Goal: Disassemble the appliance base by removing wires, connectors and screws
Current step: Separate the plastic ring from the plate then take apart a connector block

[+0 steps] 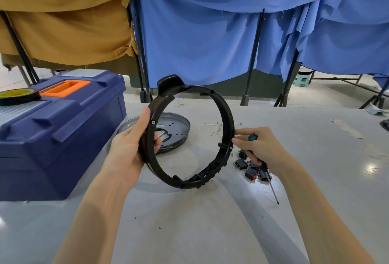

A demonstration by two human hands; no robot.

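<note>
Looked down on a pale worktop that filled the view from three round to nine o'clock. Saw blue cloth hung on dark poles from twelve to three o'clock, and tan cloth at ten to eleven o'clock. Found a dark blue toolbox with an orange handle on the worktop at nine o'clock, lid closed.

Held a black plastic ring on edge at the centre, tilted, with its open middle toward the camera and a raised tab at its own twelve o'clock. Saw a round metal pan lying flat on the worktop behind the ring, partly in view through it.

Gripped the ring at its nine o'clock with the left hand, thumb along the outer rim and fingers curled inside. Kept the right hand curled round a screwdriver with a teal handle, its tip pointing toward five o'clock, while thumb and forefinger touched the ring at its three o'clock.

Noted a roll of tape flat on the toolbox lid at the far nine o'clock edge. Noted a cluster of small black switches on the worktop under the right hand, at four o'clock, and thin wire scraps near three o'clock.
</note>
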